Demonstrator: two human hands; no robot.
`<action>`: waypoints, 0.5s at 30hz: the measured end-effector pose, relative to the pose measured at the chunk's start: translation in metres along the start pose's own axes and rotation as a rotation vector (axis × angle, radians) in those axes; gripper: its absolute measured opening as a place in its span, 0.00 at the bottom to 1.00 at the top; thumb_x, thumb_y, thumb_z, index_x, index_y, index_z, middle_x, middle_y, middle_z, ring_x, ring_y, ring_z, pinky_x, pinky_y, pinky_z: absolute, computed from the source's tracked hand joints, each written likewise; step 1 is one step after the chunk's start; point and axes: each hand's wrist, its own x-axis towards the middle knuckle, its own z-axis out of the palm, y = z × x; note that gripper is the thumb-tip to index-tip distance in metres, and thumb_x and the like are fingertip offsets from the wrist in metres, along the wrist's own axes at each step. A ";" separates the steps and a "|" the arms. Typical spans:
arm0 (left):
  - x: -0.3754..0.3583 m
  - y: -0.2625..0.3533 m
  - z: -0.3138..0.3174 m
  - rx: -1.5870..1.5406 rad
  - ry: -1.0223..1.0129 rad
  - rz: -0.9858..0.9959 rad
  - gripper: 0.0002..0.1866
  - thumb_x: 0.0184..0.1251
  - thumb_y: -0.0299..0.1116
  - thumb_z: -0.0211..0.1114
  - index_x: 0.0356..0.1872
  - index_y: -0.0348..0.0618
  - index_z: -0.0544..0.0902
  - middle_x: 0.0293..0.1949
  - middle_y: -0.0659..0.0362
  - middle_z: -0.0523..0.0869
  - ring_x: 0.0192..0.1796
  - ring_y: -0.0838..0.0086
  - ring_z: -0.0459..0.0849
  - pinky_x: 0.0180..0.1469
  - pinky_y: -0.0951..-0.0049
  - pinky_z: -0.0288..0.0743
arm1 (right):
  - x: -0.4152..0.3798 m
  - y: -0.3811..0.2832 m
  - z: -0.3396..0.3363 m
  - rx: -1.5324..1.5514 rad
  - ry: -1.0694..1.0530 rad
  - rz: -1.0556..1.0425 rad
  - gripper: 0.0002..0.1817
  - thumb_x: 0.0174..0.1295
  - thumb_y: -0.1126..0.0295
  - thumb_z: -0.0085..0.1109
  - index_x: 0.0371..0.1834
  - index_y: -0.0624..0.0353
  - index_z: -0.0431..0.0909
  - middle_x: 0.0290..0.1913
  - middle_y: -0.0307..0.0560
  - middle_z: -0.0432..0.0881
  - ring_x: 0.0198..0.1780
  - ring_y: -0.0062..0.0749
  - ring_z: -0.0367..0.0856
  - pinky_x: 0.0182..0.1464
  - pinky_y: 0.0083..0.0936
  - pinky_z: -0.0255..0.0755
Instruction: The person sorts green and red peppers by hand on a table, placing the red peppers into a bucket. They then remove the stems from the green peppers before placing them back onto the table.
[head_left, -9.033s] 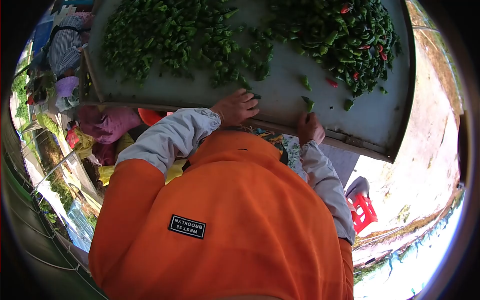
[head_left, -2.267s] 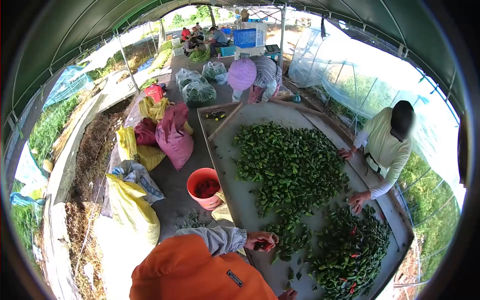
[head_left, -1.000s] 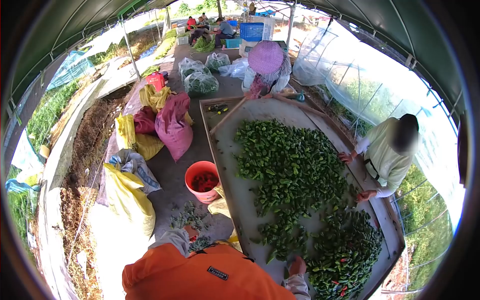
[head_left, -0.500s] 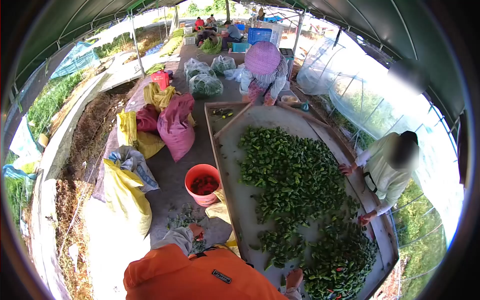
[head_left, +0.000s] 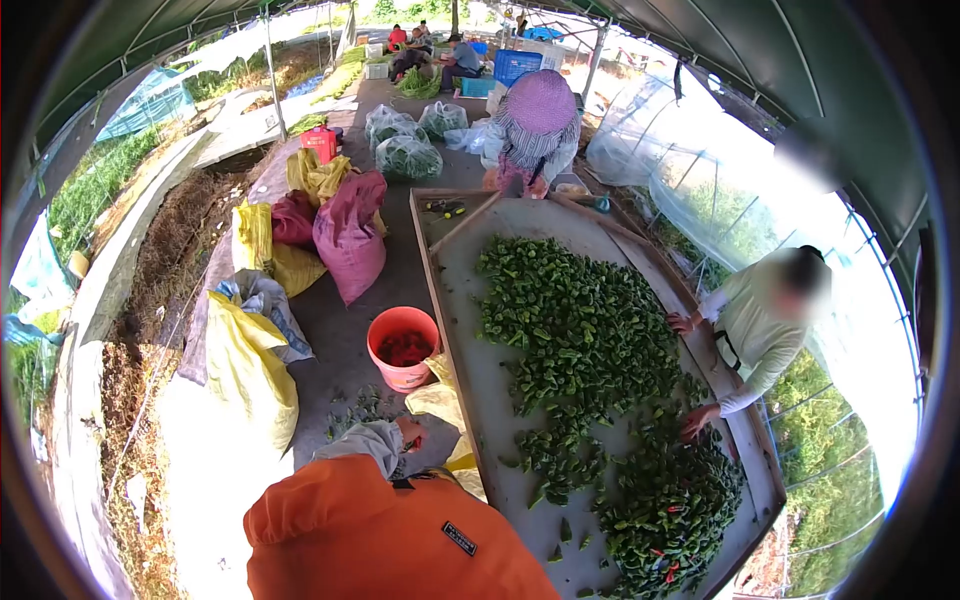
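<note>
My left hand [head_left: 410, 433], in a grey sleeve, is closed at the left of my orange clothing. A small red pepper [head_left: 412, 446] shows at its fingers, mostly hidden. Just beyond the hand stands a red bucket [head_left: 425, 374] with red peppers [head_left: 405, 347] in it. Green scraps [head_left: 362, 408] litter the ground beside my hand. To the right, a wooden-framed sorting table [head_left: 470, 372] bears a broad spread of green peppers [head_left: 580, 330], with a few red ones [head_left: 672, 572] near its close end. My right hand is out of view.
A co-worker [head_left: 765, 315] at the table's right side has both hands at the peppers. Another person [head_left: 535, 125] in a purple hat bends at the far end. Yellow sacks [head_left: 245, 370], a pink sack [head_left: 350, 235] and stuffed clear bags [head_left: 408, 158] stand at the left.
My right hand has left the near end of the table and gone out of view. My left hand has moved up, towards the bucket. The co-worker's nearer hand has shifted onto the peppers.
</note>
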 end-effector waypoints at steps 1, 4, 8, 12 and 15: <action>-0.015 0.010 -0.005 -0.014 0.003 -0.001 0.10 0.51 0.28 0.71 0.20 0.31 0.81 0.17 0.49 0.82 0.15 0.65 0.80 0.18 0.65 0.72 | -0.001 0.001 0.001 -0.018 0.008 -0.011 0.12 0.58 0.71 0.53 0.40 0.65 0.81 0.33 0.54 0.83 0.30 0.39 0.81 0.29 0.34 0.73; -0.013 0.001 -0.014 -0.111 -0.041 0.046 0.10 0.54 0.29 0.69 0.21 0.31 0.83 0.20 0.47 0.84 0.16 0.64 0.80 0.17 0.64 0.71 | -0.007 0.005 0.005 -0.056 0.028 -0.025 0.13 0.58 0.68 0.54 0.40 0.63 0.81 0.34 0.55 0.83 0.33 0.42 0.81 0.31 0.36 0.74; 0.036 -0.037 -0.032 -0.113 -0.218 0.178 0.12 0.57 0.30 0.66 0.21 0.31 0.82 0.21 0.45 0.84 0.15 0.62 0.79 0.16 0.63 0.69 | -0.009 0.001 0.019 -0.114 0.026 -0.031 0.14 0.58 0.64 0.55 0.40 0.61 0.82 0.35 0.56 0.84 0.36 0.46 0.81 0.35 0.39 0.74; 0.029 -0.027 -0.032 -0.400 -0.243 0.001 0.13 0.60 0.33 0.65 0.19 0.35 0.81 0.19 0.46 0.83 0.17 0.61 0.80 0.17 0.63 0.70 | -0.022 0.009 0.036 -0.200 0.015 -0.025 0.15 0.57 0.60 0.57 0.39 0.59 0.83 0.36 0.58 0.84 0.40 0.50 0.82 0.39 0.42 0.75; 0.026 -0.015 -0.027 -0.758 -0.157 -0.127 0.14 0.61 0.34 0.66 0.19 0.37 0.79 0.18 0.49 0.82 0.22 0.62 0.83 0.19 0.67 0.73 | -0.050 0.017 0.046 -0.284 -0.020 0.045 0.16 0.57 0.57 0.58 0.39 0.57 0.84 0.37 0.59 0.84 0.42 0.54 0.82 0.41 0.44 0.75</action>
